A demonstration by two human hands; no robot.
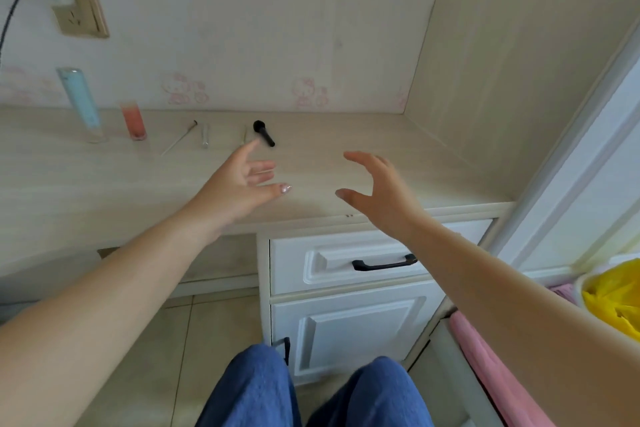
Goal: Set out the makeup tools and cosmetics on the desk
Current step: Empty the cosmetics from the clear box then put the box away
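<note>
Black brush (264,133) | short, lying on desk (104,184) | possibly blurred | both hands spread, holding nothing

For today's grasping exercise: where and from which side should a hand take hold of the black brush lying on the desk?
Pinch the black brush by its slim handle, the end nearer the person, coming from above. It lies flat on the desk, bushy head toward the wall, so the handle is probably the firm, clean part. The left hand is closest.

Along the back of the tabletop (363,163) stand, from left to right, a tube (80,102), a bottle (133,120), three thin sticks and a brush (264,133). A drawer (377,258) sits under the tabletop's right part.
</note>
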